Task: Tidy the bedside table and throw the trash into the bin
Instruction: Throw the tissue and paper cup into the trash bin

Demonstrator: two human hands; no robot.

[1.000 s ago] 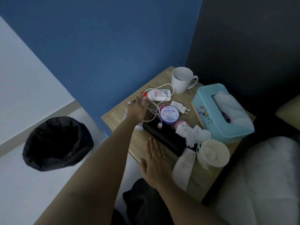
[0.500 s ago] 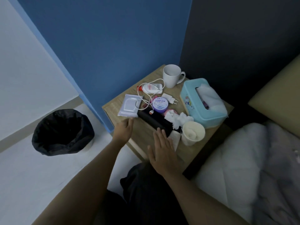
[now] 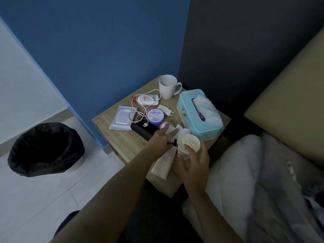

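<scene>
Head view: both bare hands are over the near right part of the light wooden bedside table [image 3: 122,142].
Left hand [image 3: 160,139]: its fingers are loosely spread and lie on the crumpled white tissue [image 3: 177,131]; I cannot tell if they pinch it.
Right hand [image 3: 194,162]: thumb and fingers curl around the round cream paper cup [image 3: 188,143], touching its rim and side; the cup stands upright.
Trash on the table: the tissue is at 11 o'clock from the cup and just beside it, touching the pale blue plastic tissue box [image 3: 198,114].
Bin: the round bin with a black plastic bag [image 3: 46,149] stands on the pale floor at 9 o'clock from the table, well apart from both hands.
Other things on the table: a white ceramic mug [image 3: 167,86] stands at 12 o'clock, near the back corner; a flat white wet-wipes pack [image 3: 121,121] is at 10 o'clock; a white charging cable [image 3: 145,105] loops over a white lotion bottle [image 3: 148,99]; a round purple cream jar [image 3: 155,117] is in the middle; a flat black rectangular device [image 3: 142,130] lies just in front of the jar; a pale pink tube [image 3: 164,163] lies under the wrists at the near edge.
</scene>
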